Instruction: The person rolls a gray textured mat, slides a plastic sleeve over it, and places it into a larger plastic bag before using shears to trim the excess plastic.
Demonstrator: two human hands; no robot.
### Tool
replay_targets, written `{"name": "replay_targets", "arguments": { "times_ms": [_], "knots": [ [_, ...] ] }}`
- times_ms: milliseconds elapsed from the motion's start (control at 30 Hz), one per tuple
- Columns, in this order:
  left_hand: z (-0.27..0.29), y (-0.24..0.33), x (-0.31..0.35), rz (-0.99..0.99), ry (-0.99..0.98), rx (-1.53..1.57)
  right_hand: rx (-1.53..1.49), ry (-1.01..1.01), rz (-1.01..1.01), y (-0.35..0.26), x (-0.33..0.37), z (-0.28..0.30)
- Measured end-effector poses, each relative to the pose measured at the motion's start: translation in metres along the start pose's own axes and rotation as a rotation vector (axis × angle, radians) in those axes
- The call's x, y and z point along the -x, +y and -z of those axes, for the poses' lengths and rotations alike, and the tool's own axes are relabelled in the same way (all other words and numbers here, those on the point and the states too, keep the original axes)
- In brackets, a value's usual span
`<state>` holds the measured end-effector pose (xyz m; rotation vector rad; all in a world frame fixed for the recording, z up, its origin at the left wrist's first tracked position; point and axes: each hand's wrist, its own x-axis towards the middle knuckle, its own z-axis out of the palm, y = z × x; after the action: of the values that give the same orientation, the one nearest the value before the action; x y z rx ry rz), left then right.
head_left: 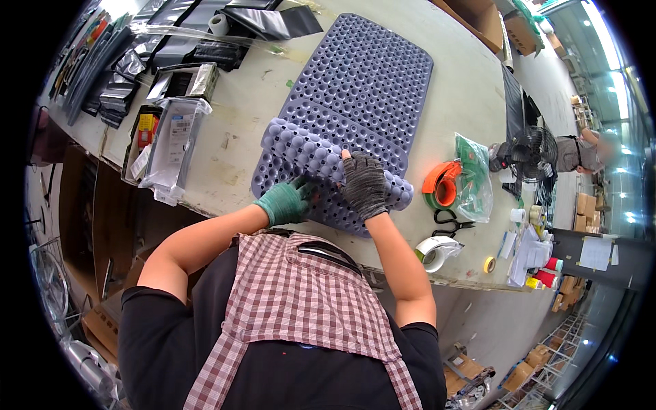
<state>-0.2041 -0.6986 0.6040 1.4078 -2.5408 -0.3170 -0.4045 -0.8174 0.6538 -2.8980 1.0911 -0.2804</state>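
Head view | pale table (239, 130) | purple-grey bubbled mat (352, 109): lying across the table, near part rolled up | right hand (364, 183), dark glove: over the roll, firmness of grip can't be told | left hand (283, 203), green glove: fingers by roll's near side, grip likewise unclear | black scissors (456, 224): right of mat

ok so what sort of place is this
Probably a packing workshop: an orange tape roll and black-handled scissors lie on the worktable, with cardboard boxes standing beyond it.
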Motion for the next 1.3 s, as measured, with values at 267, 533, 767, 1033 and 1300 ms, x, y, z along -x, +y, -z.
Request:
{"name": "replay_targets", "arguments": {
  "times_ms": [267,533,767,1033,1300],
  "knots": [
    [0.028,-0.001,0.002,-0.044,-0.184,0.042,0.009,0.101,0.099,0.001,0.007,-0.005],
    [0.027,0.011,0.001,-0.024,0.046,-0.02,-0.06,-0.097,0.016,-0.005,-0.002,0.008],
    [0.094,-0.014,-0.07,0.231,0.193,-0.126,-0.78,-0.348,0.081,0.051,-0.019,0.024],
    [0.082,-0.085,-0.138,0.242,-0.022,0.031,-0.021,-0.074,-0.059,0.041,-0.008,0.074],
    [0.082,-0.069,-0.105,0.099,0.263,-0.237,-0.061,-0.322,-0.195,0.05,-0.008,0.037]
  ]
}}
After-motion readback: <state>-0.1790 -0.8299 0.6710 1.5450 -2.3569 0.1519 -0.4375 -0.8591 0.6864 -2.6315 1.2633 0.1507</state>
